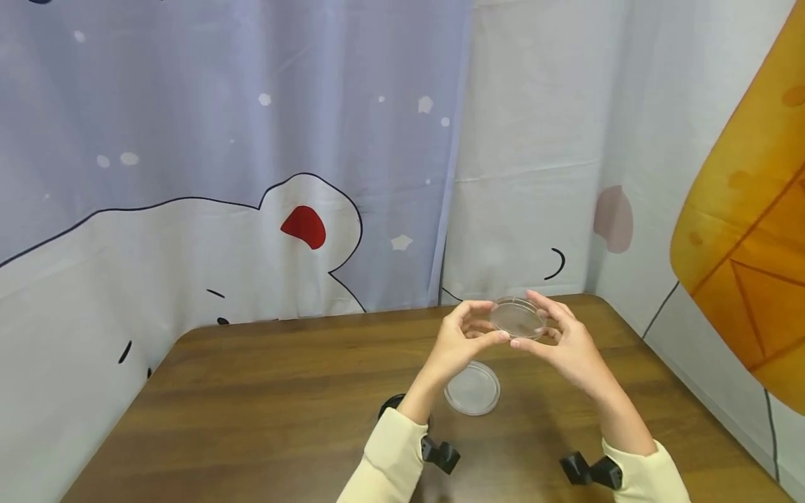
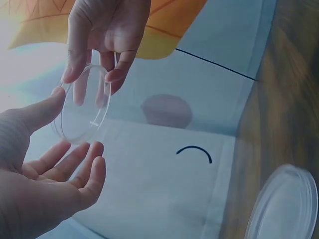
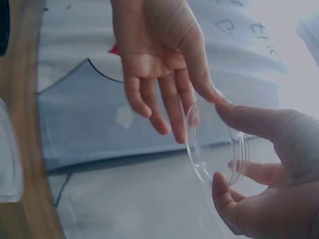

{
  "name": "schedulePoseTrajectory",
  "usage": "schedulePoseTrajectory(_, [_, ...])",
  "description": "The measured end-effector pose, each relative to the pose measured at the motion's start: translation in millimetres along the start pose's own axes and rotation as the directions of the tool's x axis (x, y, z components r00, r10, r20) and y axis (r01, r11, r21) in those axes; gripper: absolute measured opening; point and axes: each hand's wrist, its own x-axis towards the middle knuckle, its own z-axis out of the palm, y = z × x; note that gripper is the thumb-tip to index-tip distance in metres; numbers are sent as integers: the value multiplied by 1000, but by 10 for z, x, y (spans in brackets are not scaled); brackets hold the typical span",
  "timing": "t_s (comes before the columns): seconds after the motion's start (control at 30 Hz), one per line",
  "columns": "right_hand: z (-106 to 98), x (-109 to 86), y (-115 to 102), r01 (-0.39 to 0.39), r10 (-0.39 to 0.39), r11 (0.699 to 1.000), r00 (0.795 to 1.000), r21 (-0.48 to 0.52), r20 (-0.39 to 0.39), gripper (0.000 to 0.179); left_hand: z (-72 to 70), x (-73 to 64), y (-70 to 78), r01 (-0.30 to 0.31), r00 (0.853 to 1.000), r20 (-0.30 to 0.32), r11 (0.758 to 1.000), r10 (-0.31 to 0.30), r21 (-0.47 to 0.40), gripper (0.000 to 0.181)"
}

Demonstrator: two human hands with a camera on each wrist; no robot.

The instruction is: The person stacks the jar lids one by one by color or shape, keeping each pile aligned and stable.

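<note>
A clear, round petri dish (image 1: 517, 318) is held up above the far right part of the table, between both hands. My left hand (image 1: 462, 334) pinches its left side, thumb at the near rim and fingers round the far edge. On the opposite side, my right hand (image 1: 571, 344) grips the rim in the same way, the two thumb tips close together. From the wrist views the petri dish (image 2: 82, 112) looks thin-walled and see-through, tilted on edge. Below the hands, another clear round dish (image 1: 472, 389) lies flat on the table.
A black round object (image 1: 391, 403) stands on the wooden table (image 1: 283, 405), mostly hidden behind the left forearm. Printed curtains (image 1: 377, 140) hang along the table's back and right edges. Black camera mounts (image 1: 440, 454) sit on both wrists.
</note>
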Motion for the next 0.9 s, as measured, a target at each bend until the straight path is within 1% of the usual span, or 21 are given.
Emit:
schedulePoseTrajectory(0.07, [40, -10, -8, 14, -15, 999, 1000, 38, 27, 76, -69, -45, 28, -2, 1000, 14, 1000, 2, 11, 46])
schedulePoseTrajectory(0.17, [115, -12, 16, 44, -50, 995, 996, 90, 72, 74, -169, -106, 37, 13, 999, 30, 999, -13, 30, 49])
schedulePoseTrajectory(0.3, [210, 20, 102, 78, -93, 991, 986, 111, 137, 72, -280, -164, 3, 51, 998, 45, 998, -53, 49, 60])
schedulePoseTrajectory(0.37, [254, 52, 164, 74, -96, 989, 980, 127, 176, 73, -327, -176, -30, 61, 997, 51, 995, -65, 80, 65])
schedulePoseTrajectory(0.43, [308, 92, 244, 66, -97, 987, 972, 145, 216, 73, -374, -180, -76, 73, 995, 56, 988, -81, 133, 69])
schedulePoseTrajectory(0.57, [435, 147, 445, 58, -98, 987, 955, 150, 279, 73, -443, -159, -215, 118, 987, 74, 963, -140, 243, 79])
schedulePoseTrajectory(0.67, [540, 156, 600, 35, -73, 992, 948, 125, 309, 73, -462, -147, -362, 167, 975, 87, 933, -204, 318, 85])
schedulePoseTrajectory(0.8, [669, 146, 766, -18, -27, 992, 938, 125, 344, 74, -458, -153, -554, 196, 960, 104, 889, -260, 415, 84])
schedulePoseTrajectory(0.9, [728, 143, 846, -20, -29, 992, 927, 126, 374, 76, -449, -156, -651, 208, 952, 107, 864, -286, 458, 85])
